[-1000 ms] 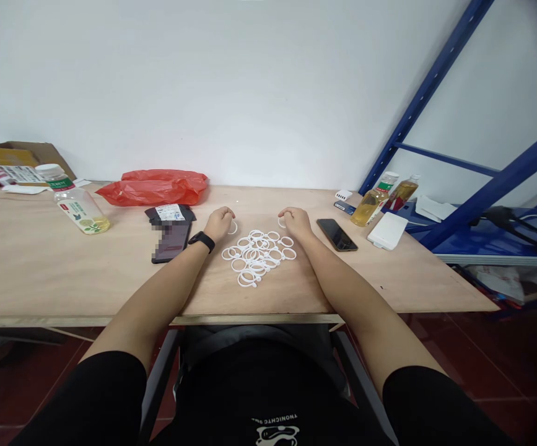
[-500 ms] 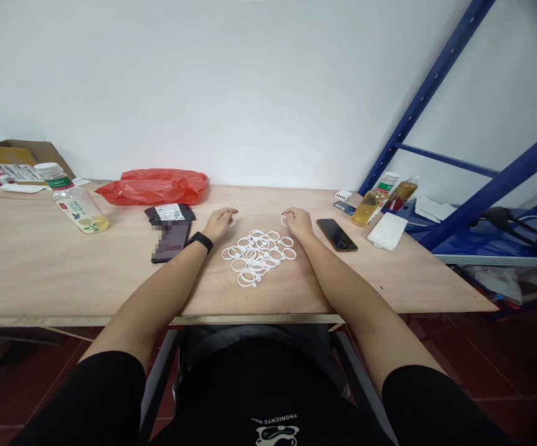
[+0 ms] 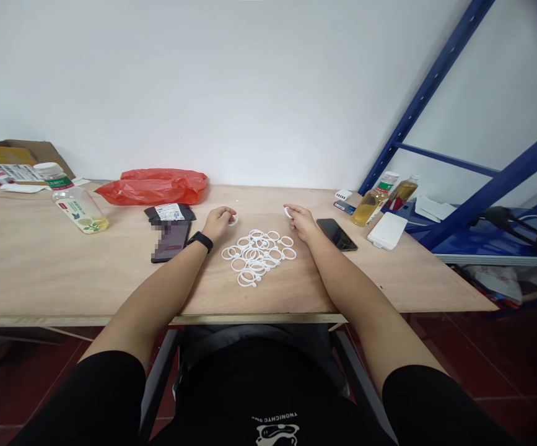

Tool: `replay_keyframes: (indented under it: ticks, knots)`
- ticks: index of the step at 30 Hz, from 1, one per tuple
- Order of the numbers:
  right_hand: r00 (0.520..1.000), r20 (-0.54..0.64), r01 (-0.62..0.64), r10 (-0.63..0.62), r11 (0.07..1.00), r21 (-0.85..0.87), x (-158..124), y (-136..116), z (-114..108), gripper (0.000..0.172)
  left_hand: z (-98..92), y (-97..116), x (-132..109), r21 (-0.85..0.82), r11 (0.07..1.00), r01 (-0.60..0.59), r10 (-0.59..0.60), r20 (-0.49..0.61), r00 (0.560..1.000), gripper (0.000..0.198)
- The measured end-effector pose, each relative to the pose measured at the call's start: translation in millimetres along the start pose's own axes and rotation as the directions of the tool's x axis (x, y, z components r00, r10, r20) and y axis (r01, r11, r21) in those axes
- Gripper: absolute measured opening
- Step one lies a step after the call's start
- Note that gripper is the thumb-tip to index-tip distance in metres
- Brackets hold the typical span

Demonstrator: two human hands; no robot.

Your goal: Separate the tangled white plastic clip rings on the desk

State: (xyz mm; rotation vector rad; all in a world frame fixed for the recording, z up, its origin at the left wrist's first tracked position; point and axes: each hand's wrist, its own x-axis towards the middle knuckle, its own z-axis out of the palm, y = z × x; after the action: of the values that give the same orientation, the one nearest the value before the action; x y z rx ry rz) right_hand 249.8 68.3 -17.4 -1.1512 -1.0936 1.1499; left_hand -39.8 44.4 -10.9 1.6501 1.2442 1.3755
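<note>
Several white plastic rings (image 3: 259,256) lie in a loose pile on the wooden table (image 3: 64,272), straight in front of me. My left hand (image 3: 220,221) rests on the table just left of and behind the pile, its fingers closed on one white ring (image 3: 233,219). My right hand (image 3: 301,221) sits at the pile's far right, pinching another white ring (image 3: 287,212) between its fingertips. A black band (image 3: 202,240) is on my left wrist.
A dark phone (image 3: 336,235), a white box (image 3: 388,230) and two bottles of yellow liquid (image 3: 374,200) stand to the right. Left of the pile are a black pouch (image 3: 170,231), a red plastic bag (image 3: 155,186), a bottle (image 3: 75,201) and a cardboard box (image 3: 15,155). Blue shelving (image 3: 440,68) rises at the right.
My right hand has lifted and turned slightly with its ring, moving a little away from me. The left hand has barely shifted. The pile is unchanged.
</note>
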Motion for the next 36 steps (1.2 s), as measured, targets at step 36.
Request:
replay_keyframes:
  ticks: [36]
  knots:
    - [1.000,0.017,0.005,-0.002,0.984,-0.176,-2.1,4.6,1.7,0.016,2.7,-3.8,-3.2,0.107,0.994,0.005,-0.010,0.045,0.999,0.029]
